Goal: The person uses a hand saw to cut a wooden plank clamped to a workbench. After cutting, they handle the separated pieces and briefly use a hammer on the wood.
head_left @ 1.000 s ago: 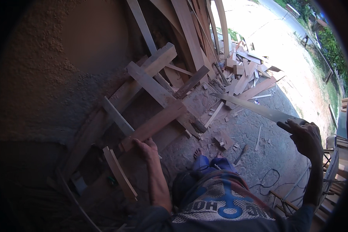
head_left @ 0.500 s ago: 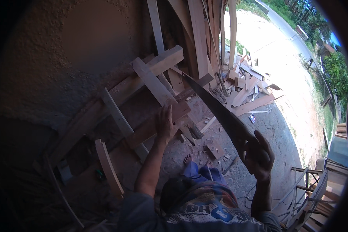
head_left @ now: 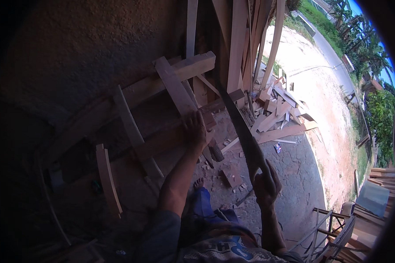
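In my right hand (head_left: 267,184) is a handsaw (head_left: 241,125), gripped by its handle. Its long dark blade slants up and left, and the tip comes near the end of a short wooden block (head_left: 226,101). My left hand (head_left: 196,127) lies on the wooden beam (head_left: 164,142) near its right end, fingers stretched out over the wood. Just beyond those fingers, a crosspiece (head_left: 175,85) runs from this beam to a farther beam (head_left: 191,68). A thinner slat (head_left: 129,116) crosses the same two beams on the left.
Tall boards (head_left: 237,44) lean against the wall behind the beams. A heap of offcuts (head_left: 278,105) lies to their right. On the floor near my feet sits a square wood block (head_left: 231,176). A narrow upright board (head_left: 107,179) stands at left, and a slatted frame (head_left: 333,230) at lower right.
My left hand has settled lower onto the beam's end, its fingers now flatter over the wood. My right hand and the saw have swung left, nearer the beams. The whole view has shifted slightly.
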### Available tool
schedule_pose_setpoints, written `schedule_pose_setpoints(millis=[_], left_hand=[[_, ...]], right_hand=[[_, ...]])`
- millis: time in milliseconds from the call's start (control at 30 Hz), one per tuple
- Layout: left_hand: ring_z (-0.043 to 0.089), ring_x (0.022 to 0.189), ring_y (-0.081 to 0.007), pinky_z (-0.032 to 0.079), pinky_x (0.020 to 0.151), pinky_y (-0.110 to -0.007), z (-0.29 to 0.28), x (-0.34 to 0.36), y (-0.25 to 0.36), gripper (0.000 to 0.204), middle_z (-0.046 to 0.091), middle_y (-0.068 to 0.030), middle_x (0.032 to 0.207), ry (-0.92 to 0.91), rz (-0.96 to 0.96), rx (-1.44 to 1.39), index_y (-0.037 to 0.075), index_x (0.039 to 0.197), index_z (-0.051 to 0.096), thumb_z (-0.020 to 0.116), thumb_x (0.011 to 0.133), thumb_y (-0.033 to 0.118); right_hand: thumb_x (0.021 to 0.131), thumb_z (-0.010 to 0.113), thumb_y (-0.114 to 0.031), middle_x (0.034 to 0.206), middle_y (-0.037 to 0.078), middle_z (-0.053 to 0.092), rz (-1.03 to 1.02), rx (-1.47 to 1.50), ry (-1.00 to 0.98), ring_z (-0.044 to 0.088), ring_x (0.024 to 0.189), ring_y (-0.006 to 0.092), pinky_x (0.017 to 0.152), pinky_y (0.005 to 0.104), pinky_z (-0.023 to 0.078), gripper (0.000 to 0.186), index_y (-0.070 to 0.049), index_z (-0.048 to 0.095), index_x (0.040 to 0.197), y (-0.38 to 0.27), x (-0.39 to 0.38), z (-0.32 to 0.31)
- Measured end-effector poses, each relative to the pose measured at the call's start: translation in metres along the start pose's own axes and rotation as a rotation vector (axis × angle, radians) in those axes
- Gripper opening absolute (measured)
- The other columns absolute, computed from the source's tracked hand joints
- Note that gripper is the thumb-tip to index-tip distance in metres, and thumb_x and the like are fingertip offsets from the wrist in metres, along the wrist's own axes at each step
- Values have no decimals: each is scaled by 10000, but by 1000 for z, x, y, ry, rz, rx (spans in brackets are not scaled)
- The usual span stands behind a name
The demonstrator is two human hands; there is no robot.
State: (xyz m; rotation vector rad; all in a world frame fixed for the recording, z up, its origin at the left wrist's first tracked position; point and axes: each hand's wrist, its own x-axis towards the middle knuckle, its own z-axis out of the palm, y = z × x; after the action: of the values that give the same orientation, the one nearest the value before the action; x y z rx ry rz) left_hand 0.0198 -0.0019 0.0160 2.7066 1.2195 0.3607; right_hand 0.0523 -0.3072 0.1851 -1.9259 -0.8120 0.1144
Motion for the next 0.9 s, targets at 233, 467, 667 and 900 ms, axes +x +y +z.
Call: schedule_pose_setpoints(millis=[233,467,667,900], left_hand=[[400,1439,-404,272,1202,-576,4,-14,-8,1062,429,-208,1565,36,-57,-25,43,1562,343,813,766,564],[518,1326,-412,395,1124,-512,9,-2,-46,851,536,-239,1449,37,197,-234,42,1516,423,724,885,527],[609,1170,-391,483,982,-521,1,7,-29,365,640,-179,1232,-61,-7,-54,114,1296,586,514,1045,368],[644,1058,-344,495,905,-535,28,-1,-40,271,673,-113,1082,321,22,44,136,1085,612,435,1065,340]], right_hand=[[966,707,-101,1124,179,737,88,152,-130,730,936,195,793,319,572,500,41,558,1421,15,-25,-7],[907,750,-76,1128,245,731,-182,79,-104,757,1013,296,847,347,572,540,57,567,1398,49,-53,-5],[837,765,-43,822,174,706,-203,106,-87,719,688,240,650,346,547,573,47,603,1379,67,-71,0],[896,737,-95,1190,255,714,-148,138,-208,752,1032,331,861,369,578,540,61,577,1387,75,-80,3]])
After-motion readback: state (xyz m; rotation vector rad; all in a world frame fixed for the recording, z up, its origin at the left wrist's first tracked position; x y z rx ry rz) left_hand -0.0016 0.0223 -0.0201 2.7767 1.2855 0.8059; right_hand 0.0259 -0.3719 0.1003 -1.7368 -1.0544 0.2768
